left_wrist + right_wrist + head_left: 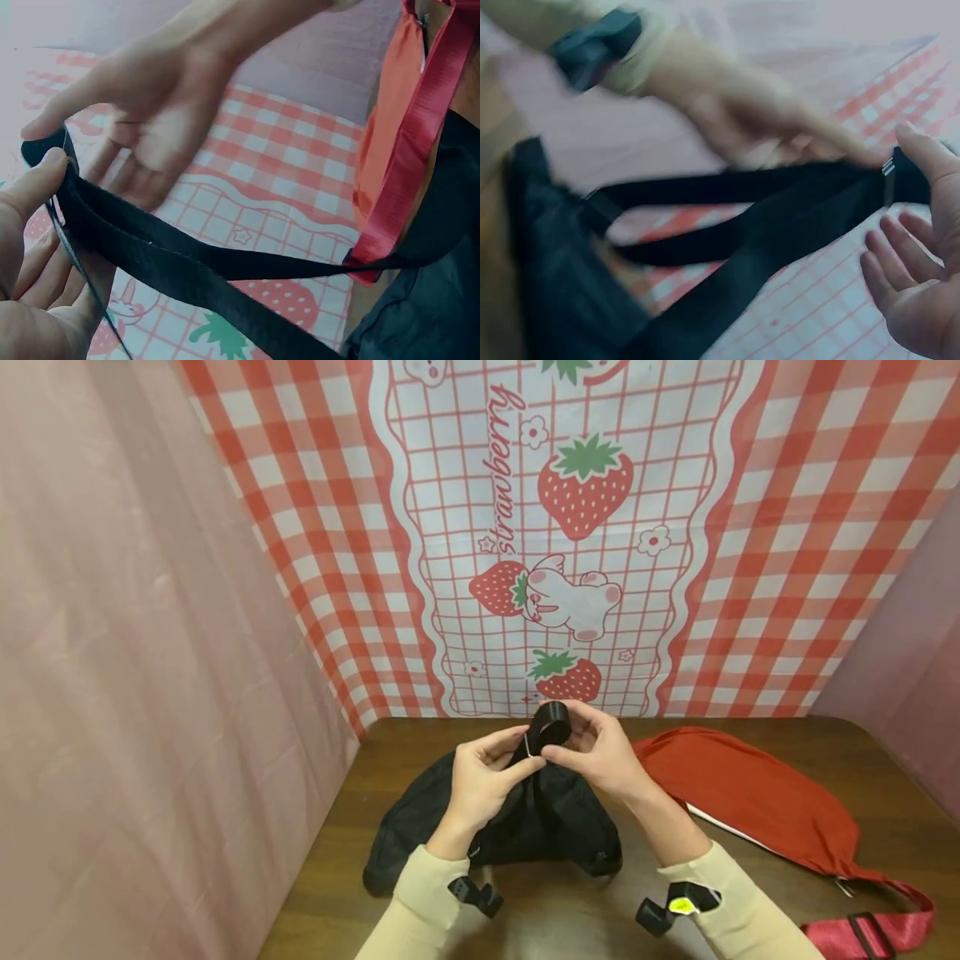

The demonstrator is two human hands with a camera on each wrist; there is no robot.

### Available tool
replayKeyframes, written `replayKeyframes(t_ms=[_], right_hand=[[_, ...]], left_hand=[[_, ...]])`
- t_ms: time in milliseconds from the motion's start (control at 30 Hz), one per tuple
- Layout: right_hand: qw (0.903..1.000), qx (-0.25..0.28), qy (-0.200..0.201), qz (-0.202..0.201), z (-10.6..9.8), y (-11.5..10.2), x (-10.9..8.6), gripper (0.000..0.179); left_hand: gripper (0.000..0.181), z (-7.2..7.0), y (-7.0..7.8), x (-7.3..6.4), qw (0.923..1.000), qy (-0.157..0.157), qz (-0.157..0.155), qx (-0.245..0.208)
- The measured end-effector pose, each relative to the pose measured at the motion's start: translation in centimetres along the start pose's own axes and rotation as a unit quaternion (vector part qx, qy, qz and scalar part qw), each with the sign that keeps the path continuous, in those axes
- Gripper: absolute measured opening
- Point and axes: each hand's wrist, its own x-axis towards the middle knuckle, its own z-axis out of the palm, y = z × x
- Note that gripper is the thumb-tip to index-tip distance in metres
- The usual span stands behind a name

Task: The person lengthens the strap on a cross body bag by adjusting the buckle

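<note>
A black waist bag (420,818) lies on the wooden table, its webbing strap (180,270) drawn up off it between both hands. My left hand (480,777) pinches the strap between thumb and fingers, right beside a thin metal slider (889,176). From the other side, my right hand (600,752) holds the strap's end, which bends into a rounded loop (556,710) above the slider. In the left wrist view, two lengths of strap run from the fingers back toward the bag.
To the right lies a red bag (757,793) with a white zipper edge. Its pink strap (896,927) has a black slider and trails to the table's front right. Behind the wooden table (337,835) hangs a strawberry-print checked cloth (315,485); a pale curtain (150,652) hangs at left.
</note>
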Motion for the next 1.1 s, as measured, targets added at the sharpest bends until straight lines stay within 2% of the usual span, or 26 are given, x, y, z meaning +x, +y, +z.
replayKeyframes(t_ms=[133, 233, 367, 500, 600, 733, 867, 967, 1100], right_hand=[[0.9985, -0.050, -0.023, 0.003, 0.9, 2.0, -0.7, 0.052], [0.9966, -0.080, -0.019, 0.003, 1.5, 3.1, -0.8, 0.043], [0.9937, -0.112, -0.002, 0.004, 1.7, 3.6, -0.9, 0.038], [0.9879, -0.153, -0.015, 0.017, 1.6, 3.8, -1.2, 0.040], [0.9882, -0.152, -0.019, 0.009, 1.7, 3.9, -1.1, 0.042], [0.9939, -0.105, 0.007, -0.033, 2.1, 3.7, -0.7, 0.039], [0.9946, -0.076, 0.031, -0.063, 2.4, 3.6, -0.6, 0.037], [0.9939, -0.081, 0.033, -0.068, 2.4, 3.7, -0.8, 0.036], [0.9927, -0.110, 0.012, -0.050, 2.2, 4.0, -1.3, 0.035]], left_hand=[[0.041, -0.3, 0.3, 0.3, 0.9993, 0.032, 0.002, -0.016], [0.042, -0.4, 0.4, 0.4, 0.9989, 0.041, 0.002, -0.023], [0.043, -0.5, 0.5, 0.4, 0.9987, 0.042, 0.002, -0.030], [0.043, -0.7, 0.6, 0.4, 0.9977, 0.058, 0.005, -0.035], [0.041, -0.8, 0.7, 0.4, 0.9971, 0.065, 0.007, -0.038], [0.042, -0.6, 0.5, 0.3, 0.9971, 0.062, 0.002, -0.045], [0.043, -0.4, 0.4, 0.2, 0.9974, 0.059, -0.005, -0.040], [0.044, -0.5, 0.5, 0.2, 0.9974, 0.063, -0.002, -0.036], [0.044, -0.6, 0.5, 0.2, 0.9969, 0.070, 0.007, -0.037]])
